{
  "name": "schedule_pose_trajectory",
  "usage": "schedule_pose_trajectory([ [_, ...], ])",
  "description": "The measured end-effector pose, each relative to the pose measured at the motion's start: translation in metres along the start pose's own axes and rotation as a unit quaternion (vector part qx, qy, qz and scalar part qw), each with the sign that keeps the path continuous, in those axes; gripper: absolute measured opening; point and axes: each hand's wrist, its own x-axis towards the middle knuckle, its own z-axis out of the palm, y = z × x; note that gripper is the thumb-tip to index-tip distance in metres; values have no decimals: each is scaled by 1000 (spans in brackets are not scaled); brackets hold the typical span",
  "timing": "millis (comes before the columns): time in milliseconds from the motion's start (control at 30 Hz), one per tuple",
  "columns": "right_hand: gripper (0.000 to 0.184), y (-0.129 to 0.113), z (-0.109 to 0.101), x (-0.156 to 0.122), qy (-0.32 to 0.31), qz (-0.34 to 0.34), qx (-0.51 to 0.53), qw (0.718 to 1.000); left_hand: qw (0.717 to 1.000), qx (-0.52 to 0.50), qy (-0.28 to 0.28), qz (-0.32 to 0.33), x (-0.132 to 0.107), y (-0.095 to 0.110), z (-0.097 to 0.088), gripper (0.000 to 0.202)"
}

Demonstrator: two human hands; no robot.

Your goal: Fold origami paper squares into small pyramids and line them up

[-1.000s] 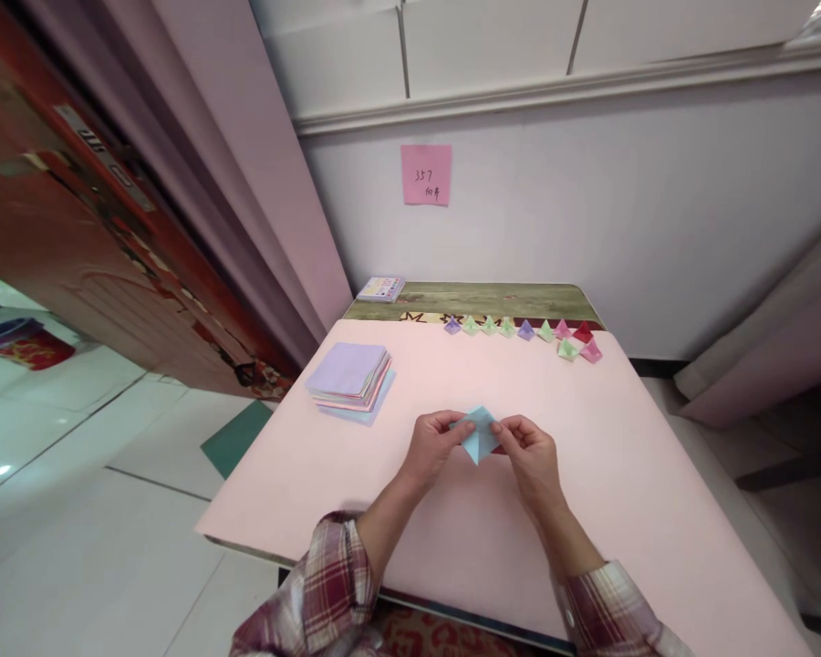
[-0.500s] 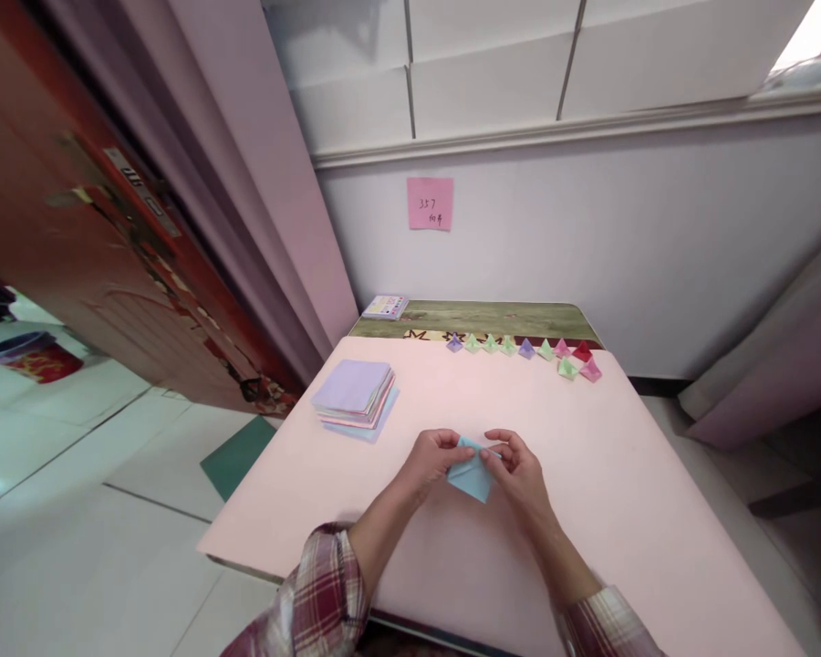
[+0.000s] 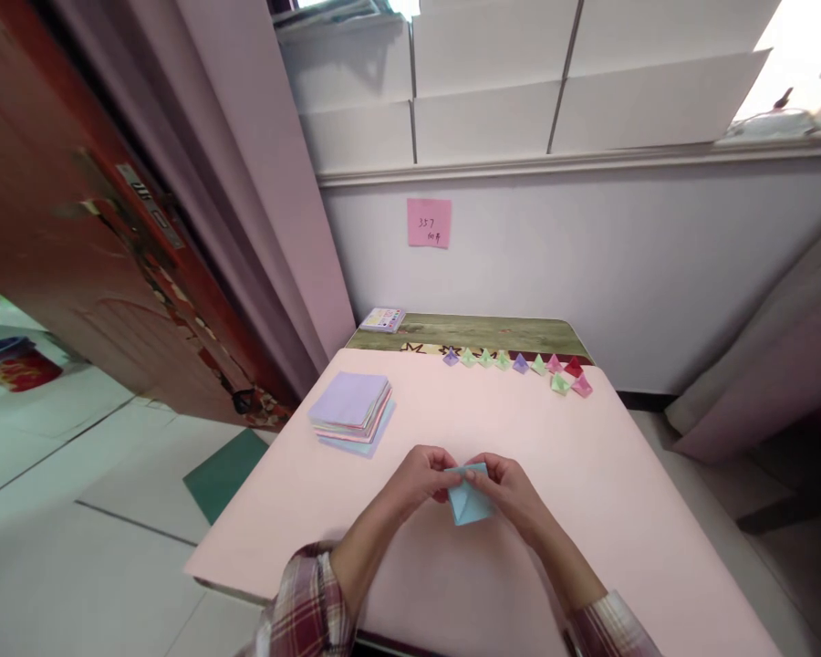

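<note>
A folded light-blue paper is held just above the pink table cover, near its front middle. My left hand pinches the paper's upper left corner. My right hand pinches the upper right edge, fingers curled close to the left hand's. A stack of coloured square sheets, lilac on top, lies to the left of my hands. Several small folded paper pieces in purple, green, pink and red stand in a row along the cover's far edge.
A small printed pack lies on the bare wooden strip at the table's far end. A pink note is stuck on the wall. A red door and tiled floor lie left; a curtain hangs right.
The paper has gone from a diamond held up by its side corners to a flatter fold; both hands have closed in together along its top edge. The view has tilted slightly.
</note>
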Motion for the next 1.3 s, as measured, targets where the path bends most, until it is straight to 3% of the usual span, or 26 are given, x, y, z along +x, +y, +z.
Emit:
schedule_pose_trajectory([
  [167,44,-3,4,0,51,19,70,996,987,-140,80,18,3,7,9,29],
  [333,35,-9,10,5,98,6,164,982,968,-247,29,-17,0,13,16,28],
  [433,35,-21,14,7,96,1,193,977,970,-243,3,-17,0,20,16,28],
  [633,34,-48,28,11,136,-60,189,971,972,-220,48,73,0,39,12,27],
  [733,33,-60,31,15,158,-33,199,966,975,-194,49,99,1,50,8,27],
  [900,34,-78,30,18,184,-72,112,974,979,-129,39,152,1,69,5,24],
  [1033,34,-83,32,20,214,-99,102,966,979,-102,22,177,-1,76,6,21],
  [1167,35,-81,30,17,206,-46,158,965,977,-88,-11,193,-6,76,6,20],
  [1300,32,-82,29,10,121,65,235,962,970,-102,-65,210,-11,77,10,21],
])
